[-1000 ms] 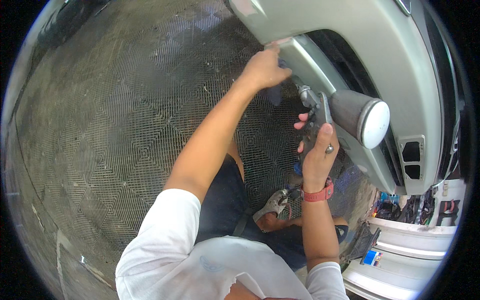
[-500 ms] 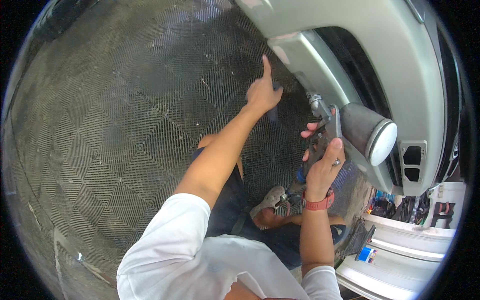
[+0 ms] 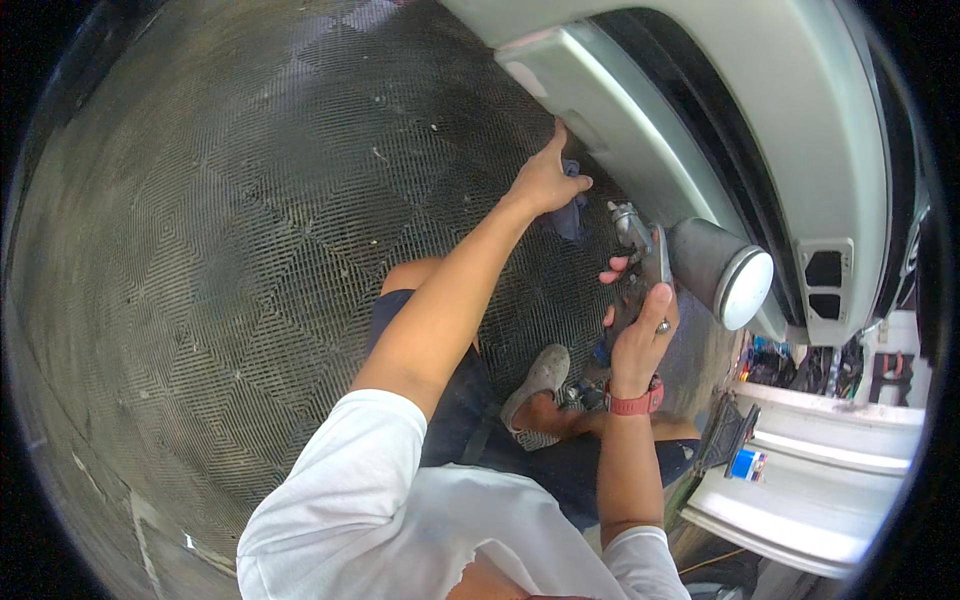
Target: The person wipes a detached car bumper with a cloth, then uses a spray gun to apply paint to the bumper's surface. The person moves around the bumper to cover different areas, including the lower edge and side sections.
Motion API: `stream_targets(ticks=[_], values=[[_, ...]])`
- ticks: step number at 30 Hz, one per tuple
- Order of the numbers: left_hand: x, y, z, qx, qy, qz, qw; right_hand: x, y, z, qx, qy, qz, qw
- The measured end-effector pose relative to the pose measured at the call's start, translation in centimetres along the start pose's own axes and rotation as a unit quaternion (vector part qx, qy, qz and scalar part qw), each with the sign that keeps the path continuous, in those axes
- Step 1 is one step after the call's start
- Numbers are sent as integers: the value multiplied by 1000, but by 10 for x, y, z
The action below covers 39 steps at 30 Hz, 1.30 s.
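Observation:
My right hand (image 3: 640, 340), with a red watch at the wrist, is closed around the handle of a metal spray gun (image 3: 632, 230). The gun's grey cup (image 3: 705, 262) with a white round end sticks out to the right, and its nozzle points away from me, beside a pale silver-green car bumper (image 3: 640, 140). My left hand (image 3: 542, 188) reaches up to the bumper's lower edge. Its index finger is stretched out, the tip at the panel, seemingly touching it. A dark blue-grey cloth (image 3: 570, 215) hangs from its other fingers, which are partly hidden.
Dark ribbed matting (image 3: 300, 250) covers the floor. Below me are my bent legs and a grey clog (image 3: 545, 375). To the right lie white shelf-like panels (image 3: 810, 480) with a small blue box (image 3: 745, 464), and assorted items (image 3: 800, 365) behind the bumper's end.
My left hand has moved right, its index fingertip now at the bumper's edge, and more of the cloth shows. The right hand still holds the spray gun in nearly the same place; the view has shifted.

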<state>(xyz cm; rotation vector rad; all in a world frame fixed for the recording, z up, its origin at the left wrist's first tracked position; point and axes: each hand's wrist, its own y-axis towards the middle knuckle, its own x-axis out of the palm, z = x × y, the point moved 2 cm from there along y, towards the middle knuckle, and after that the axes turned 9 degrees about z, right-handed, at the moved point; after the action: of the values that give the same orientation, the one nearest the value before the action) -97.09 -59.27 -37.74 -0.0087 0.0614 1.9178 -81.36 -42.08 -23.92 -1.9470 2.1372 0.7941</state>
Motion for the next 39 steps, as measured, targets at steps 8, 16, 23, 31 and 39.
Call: stream_targets(ticks=[8, 16, 23, 31, 39], values=[[56, 11, -22, -27, -45, -116, 992, -33, -11, 15, 27, -2, 14, 1000], [-4, 26, 16, -56, -43, -30, 997, -44, -40, 47, 35, 77, 60, 995], [30, -23, 38, -27, 8, -88, 996, -50, -54, 78, 38, 121, 162, 979], [81, -99, 14, -128, 34, -192, 972, -62, -42, 94, 77, 173, 245, 951], [-35, -122, -34, -285, -206, 119, 929, -17, -16, 84, 0, 284, 3, 959]])
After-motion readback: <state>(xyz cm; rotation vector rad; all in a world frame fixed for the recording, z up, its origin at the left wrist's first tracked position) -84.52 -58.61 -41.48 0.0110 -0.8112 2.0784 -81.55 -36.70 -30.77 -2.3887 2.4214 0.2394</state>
